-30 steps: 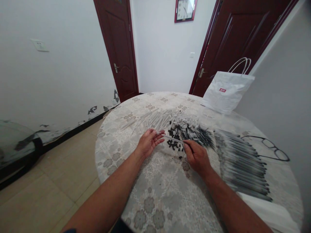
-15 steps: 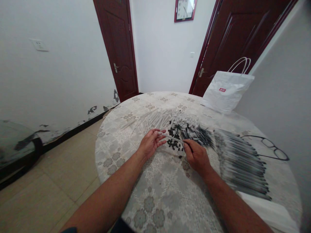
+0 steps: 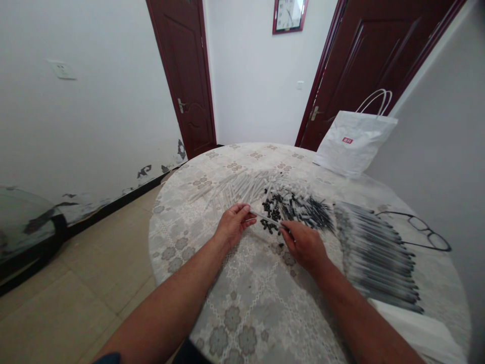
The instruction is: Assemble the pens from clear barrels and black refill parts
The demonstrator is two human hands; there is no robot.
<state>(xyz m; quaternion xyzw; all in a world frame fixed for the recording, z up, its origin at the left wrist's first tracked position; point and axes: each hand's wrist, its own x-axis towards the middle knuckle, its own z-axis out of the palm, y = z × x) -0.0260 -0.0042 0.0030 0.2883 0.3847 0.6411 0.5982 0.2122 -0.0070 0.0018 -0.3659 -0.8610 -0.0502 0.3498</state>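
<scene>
A slim, pale pen barrel (image 3: pixel 265 218) spans the space between my hands. My left hand (image 3: pixel 235 225) pinches its left end between thumb and fingers. Around the right end, the fingers of my right hand (image 3: pixel 303 242) are closed; what else they may hold is hidden. Just beyond lie small black pen parts (image 3: pixel 271 207) and a heap of dark-tipped refills (image 3: pixel 308 211) mixed with white pieces. Clear pen barrels (image 3: pixel 242 184) are spread behind my left hand.
Right of my right hand, finished-looking pens (image 3: pixel 379 258) lie in a row beside eyeglasses (image 3: pixel 424 232). A white paper bag (image 3: pixel 354 144) stands at the back right of the round table, whose patterned cloth (image 3: pixel 235 318) shows in front. White sheet-like material (image 3: pixel 417 331) lies at the near right.
My right hand has shifted slightly left, closer to my left hand. The left fingers, spread before, have curled in around the pen barrel.
</scene>
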